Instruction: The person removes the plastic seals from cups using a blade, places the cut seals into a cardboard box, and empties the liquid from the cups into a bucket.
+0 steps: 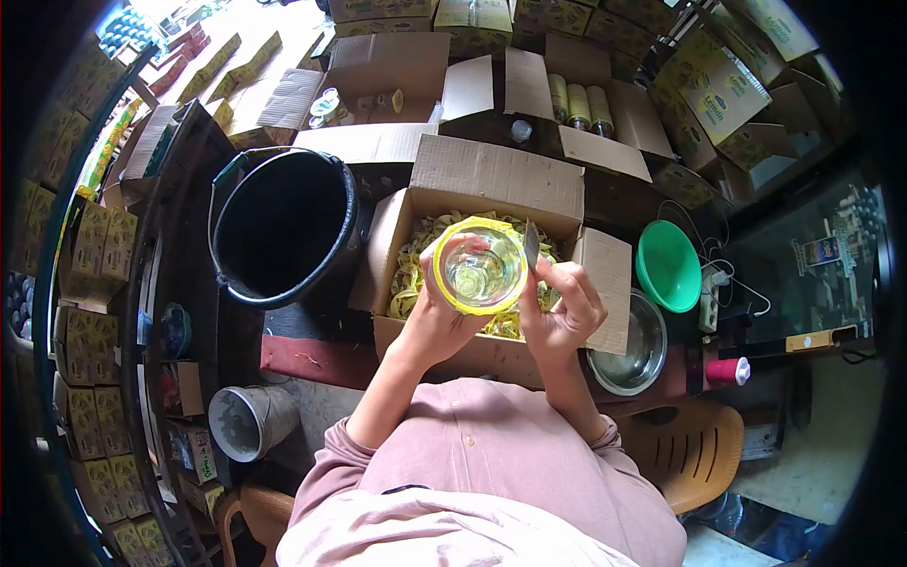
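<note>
My left hand [439,307] is wrapped round a clear cup with a yellow rim [480,265], its open mouth turned up toward me. At the cup's right side, my right hand [564,312] pinches a small flat blade [531,244] between thumb and fingers. The blade points up, close beside the rim; I cannot tell if it touches. Both hands are above an open cardboard box [501,170], which holds many crumpled yellow and clear strips [408,279].
A black bucket [283,227] stands left of the box. To the right are a green bowl [668,266], a metal bowl [631,345] and a pink thread spool [726,370]. Behind is an open carton [392,66] with cups. A grey bucket [250,422] stands lower left.
</note>
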Motion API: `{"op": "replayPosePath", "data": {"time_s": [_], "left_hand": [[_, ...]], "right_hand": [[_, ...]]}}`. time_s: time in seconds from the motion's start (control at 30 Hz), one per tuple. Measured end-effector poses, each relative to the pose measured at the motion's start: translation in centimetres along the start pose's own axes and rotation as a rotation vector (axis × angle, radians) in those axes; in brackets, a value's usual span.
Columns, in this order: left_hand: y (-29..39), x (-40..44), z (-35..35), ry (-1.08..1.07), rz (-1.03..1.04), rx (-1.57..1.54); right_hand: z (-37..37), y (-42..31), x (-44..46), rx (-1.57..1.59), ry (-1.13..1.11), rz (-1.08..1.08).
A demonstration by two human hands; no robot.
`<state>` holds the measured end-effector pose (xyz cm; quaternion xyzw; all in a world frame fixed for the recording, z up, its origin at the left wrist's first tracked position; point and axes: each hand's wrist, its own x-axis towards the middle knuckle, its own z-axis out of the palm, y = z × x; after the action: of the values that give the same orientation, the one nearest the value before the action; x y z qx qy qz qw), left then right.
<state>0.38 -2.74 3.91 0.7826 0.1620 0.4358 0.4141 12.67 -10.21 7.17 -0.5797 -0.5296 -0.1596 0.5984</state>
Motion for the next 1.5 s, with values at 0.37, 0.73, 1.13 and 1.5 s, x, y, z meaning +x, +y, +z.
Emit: {"op": "replayPosePath", "data": {"time_s": [0.37, 0.73, 1.13, 1.5], "left_hand": [[0.6, 0.3, -1.1, -0.139, 0.012, 0.011], [-0.3, 0.2, -1.8, -0.234, -0.086, -0.206], [-0.8, 0.4, -2.2, -0.247, -0.008, -0.218], [-0.2, 0.8, -1.0, -0.097, -0.122, -0.454]], "right_hand": [[-0.6, 0.6, 0.5, 0.061, -0.073, -0.046], [-1.1, 0.4, 0.9, 0.095, -0.134, -0.002], [-0.7, 0.3, 0.8, 0.083, -0.149, -0.025], [-0.7, -0.3, 0.0, 0.012, -0.093, 0.004]]}}
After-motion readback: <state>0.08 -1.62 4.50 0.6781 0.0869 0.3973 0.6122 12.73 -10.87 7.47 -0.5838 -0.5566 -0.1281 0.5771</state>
